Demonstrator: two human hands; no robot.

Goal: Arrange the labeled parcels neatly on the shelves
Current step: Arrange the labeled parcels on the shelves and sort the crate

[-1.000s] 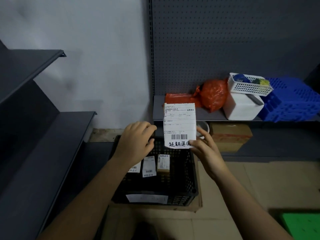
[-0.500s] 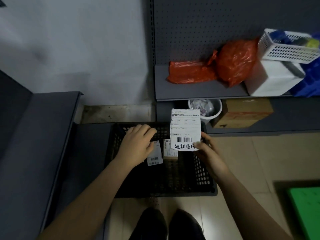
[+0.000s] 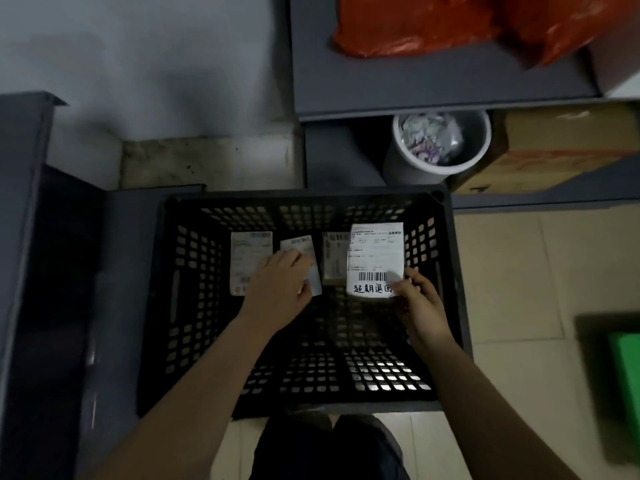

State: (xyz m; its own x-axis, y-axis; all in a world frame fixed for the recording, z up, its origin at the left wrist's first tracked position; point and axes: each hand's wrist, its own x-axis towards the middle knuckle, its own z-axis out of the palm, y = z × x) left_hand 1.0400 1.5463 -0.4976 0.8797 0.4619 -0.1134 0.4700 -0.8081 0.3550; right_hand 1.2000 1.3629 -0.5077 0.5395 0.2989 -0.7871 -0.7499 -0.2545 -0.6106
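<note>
Little looks done. No labelled parcel shows on the left shelf [image 3: 20, 237] or on the far shelf [image 3: 415, 84], where orange bags [image 3: 408, 26] lie. All four parcels in view are in or over the crate [image 3: 180, 289], toward its far wall. The right hand's [image 3: 420, 303] fingers pinch the large parcel [image 3: 375, 251] at its lower right corner, near the crate's right wall. The left hand's [image 3: 277, 289] fingers curl round a small parcel [image 3: 304, 247]. A flat parcel [image 3: 249, 258] and a brown box [image 3: 334, 258] flank it, ungrasped.
</note>
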